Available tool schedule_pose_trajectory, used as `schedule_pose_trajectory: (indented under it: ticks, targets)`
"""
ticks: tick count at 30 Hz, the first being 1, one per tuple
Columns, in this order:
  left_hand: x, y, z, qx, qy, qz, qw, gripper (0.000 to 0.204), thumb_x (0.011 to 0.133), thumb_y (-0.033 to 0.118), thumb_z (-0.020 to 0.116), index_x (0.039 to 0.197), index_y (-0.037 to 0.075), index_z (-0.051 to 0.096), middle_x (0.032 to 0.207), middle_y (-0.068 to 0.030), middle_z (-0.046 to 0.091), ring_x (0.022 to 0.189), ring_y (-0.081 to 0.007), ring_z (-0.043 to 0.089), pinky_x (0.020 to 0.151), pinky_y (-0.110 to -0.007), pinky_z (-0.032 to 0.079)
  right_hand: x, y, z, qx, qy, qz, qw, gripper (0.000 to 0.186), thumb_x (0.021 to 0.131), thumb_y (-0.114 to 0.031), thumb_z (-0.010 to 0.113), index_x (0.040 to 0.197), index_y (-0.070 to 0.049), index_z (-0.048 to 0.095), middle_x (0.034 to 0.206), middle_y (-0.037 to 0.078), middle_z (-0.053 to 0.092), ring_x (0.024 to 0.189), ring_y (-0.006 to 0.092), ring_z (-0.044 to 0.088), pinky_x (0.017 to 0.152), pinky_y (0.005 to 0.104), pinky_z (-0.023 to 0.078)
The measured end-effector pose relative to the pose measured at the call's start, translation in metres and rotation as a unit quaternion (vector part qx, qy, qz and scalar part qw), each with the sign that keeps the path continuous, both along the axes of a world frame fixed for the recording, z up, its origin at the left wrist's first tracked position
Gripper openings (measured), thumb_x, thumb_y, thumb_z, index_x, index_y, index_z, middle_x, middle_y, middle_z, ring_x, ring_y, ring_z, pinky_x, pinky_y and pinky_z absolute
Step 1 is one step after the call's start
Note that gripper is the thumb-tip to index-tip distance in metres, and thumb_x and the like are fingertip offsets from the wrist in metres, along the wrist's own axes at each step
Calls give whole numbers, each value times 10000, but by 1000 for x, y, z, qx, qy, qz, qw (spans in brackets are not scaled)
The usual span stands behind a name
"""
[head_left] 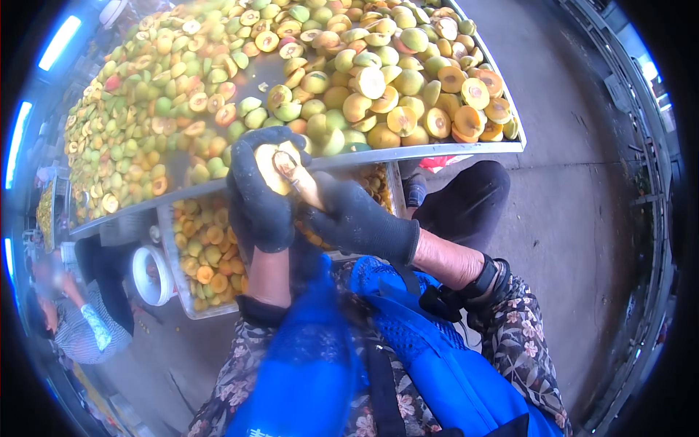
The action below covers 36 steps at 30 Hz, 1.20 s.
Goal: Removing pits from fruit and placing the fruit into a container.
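My left hand [255, 193], in a dark glove, is closed around a pale yellow peach half [271, 169], its cut face turned up. My right hand [364, 218], gloved alike, grips the light-coloured handle of a small pitting tool [309, 191]. The tool's narrow metal end lies at the brown centre of the peach. Both hands meet just in front of the near rim of a metal-edged table [393, 154] heaped with cut peaches [408, 80]. Below it, a crate [211, 313] of peach halves stands partly behind my left arm.
A white bucket [151, 275] stands left of the crate. Another person [91, 320] sits at the far left. Someone's dark-trousered leg [466, 200] is beside the table's right corner, near a red and white bag [440, 162]. Concrete floor [561, 240] stretches along the right.
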<state>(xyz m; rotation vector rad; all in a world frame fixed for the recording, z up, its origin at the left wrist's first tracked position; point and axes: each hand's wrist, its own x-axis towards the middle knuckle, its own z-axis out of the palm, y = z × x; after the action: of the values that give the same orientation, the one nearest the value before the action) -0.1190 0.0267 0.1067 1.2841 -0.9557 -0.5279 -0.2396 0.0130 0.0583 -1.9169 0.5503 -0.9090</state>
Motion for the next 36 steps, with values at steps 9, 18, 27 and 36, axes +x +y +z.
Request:
schedule_pose_trajectory:
  ticks: [9,18,27,36]
  targets:
    - [13,-4,-1,28,138,-249,958,440,1007,322,296,950,-16,572,859,-115,634,750,-187,597,726,-296,494,-16,2,12,123,69,10,990,288,828,-122,610,1043,41,509,826,220,583,731,332,579,672,401,454]
    - [3,-5,2,37,60,-135,988,594,1012,445,245,1056,-50,569,850,-148,644,784,-205,624,729,-316,513,-21,6,8,167,61,27,984,274,835,-143,624,1032,29,541,777,134,568,700,176,534,663,353,458]
    - [19,-22,21,32,-70,-233,970,685,996,508,238,967,-60,620,704,-128,635,665,-201,623,671,-293,521,-17,1,2,117,21,28,993,350,822,-134,631,1110,27,516,758,122,562,685,175,541,644,346,461]
    - [22,-33,-39,-48,334,-272,901,663,952,562,350,1125,-38,573,767,-117,640,701,-254,636,641,-341,529,-13,-24,-7,-10,89,56,994,386,835,-229,651,1112,16,542,826,150,627,694,221,590,670,348,481]
